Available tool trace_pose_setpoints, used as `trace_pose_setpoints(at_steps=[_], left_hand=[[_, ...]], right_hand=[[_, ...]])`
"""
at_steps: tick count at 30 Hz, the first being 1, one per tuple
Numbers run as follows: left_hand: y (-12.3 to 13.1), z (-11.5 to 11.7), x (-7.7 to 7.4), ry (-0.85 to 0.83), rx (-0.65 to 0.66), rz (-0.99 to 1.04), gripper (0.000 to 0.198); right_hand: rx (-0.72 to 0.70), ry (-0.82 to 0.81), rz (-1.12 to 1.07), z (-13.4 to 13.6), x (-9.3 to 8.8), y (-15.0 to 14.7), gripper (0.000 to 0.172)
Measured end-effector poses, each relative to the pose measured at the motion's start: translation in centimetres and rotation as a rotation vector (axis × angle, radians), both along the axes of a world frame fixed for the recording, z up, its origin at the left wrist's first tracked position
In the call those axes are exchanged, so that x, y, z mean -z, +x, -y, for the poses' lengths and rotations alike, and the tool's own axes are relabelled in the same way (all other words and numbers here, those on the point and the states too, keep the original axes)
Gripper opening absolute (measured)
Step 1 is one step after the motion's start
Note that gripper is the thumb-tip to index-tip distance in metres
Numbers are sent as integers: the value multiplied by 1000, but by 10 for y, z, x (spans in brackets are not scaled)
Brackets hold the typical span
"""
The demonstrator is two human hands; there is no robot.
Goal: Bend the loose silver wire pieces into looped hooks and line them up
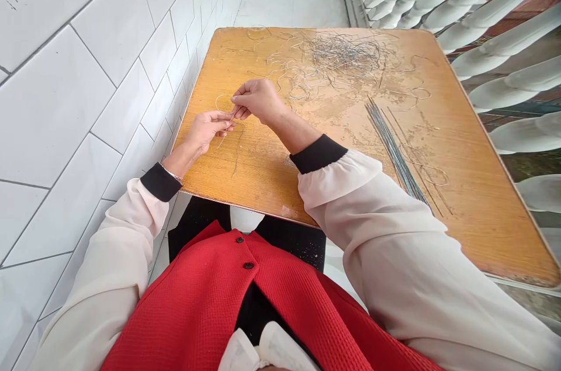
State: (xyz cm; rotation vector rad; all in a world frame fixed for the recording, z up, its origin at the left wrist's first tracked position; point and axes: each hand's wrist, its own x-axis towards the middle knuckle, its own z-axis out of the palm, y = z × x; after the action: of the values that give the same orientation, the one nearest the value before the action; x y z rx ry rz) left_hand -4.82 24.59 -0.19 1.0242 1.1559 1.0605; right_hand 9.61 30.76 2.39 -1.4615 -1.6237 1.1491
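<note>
Wire loop between two hands

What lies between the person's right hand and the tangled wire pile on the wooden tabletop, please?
In the head view, loose curled wire pieces lie between the right hand and the tangled wire pile.

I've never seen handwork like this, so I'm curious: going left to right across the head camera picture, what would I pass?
White tile wall → left hand → right hand → straight wires → white slats
</note>
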Motion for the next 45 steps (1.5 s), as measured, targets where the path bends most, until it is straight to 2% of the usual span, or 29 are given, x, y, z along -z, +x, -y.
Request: trace_pose_setpoints(at_steps=[6,10,16,20,22,24,27,29,32,35,37,39,45], left_hand=[[-4,1,2,-55,15,-94,13],[-12,-1,1,-88,11,-193,22],[-19,-3,3,-34,-9,-339,21],[-19,-4,11,18,-5,-420,20],[-22,-5,14,71,11,-483,21],[-26,-10,14,159,10,-584,21],[-31,-23,6,332,-20,-799,23],[-32,-37,0,425,-17,-969,30],[-27,-60,-2,517,82,-1166,44],[-17,-73,4,529,258,-1265,62],[-10,-72,10,500,372,-1325,66],[-5,-65,15,481,429,-1397,63],[-5,-47,24,490,363,-1485,62]], right_hand=[[-37,84,111,-11,8,-1,25],[-12,139,201,-32,18,-3,27],[-19,191,413,-63,33,-7,28],[26,218,523,-66,31,3,17],[36,258,544,-57,27,13,16],[-8,281,555,-40,24,25,22],[-145,384,605,0,26,39,27],[-260,512,661,29,33,44,31],[-458,634,732,64,48,45,45],[-524,595,806,86,57,42,56],[-535,554,847,96,58,40,61],[-551,530,875,107,54,37,63],[-636,585,847,136,45,39,56]])
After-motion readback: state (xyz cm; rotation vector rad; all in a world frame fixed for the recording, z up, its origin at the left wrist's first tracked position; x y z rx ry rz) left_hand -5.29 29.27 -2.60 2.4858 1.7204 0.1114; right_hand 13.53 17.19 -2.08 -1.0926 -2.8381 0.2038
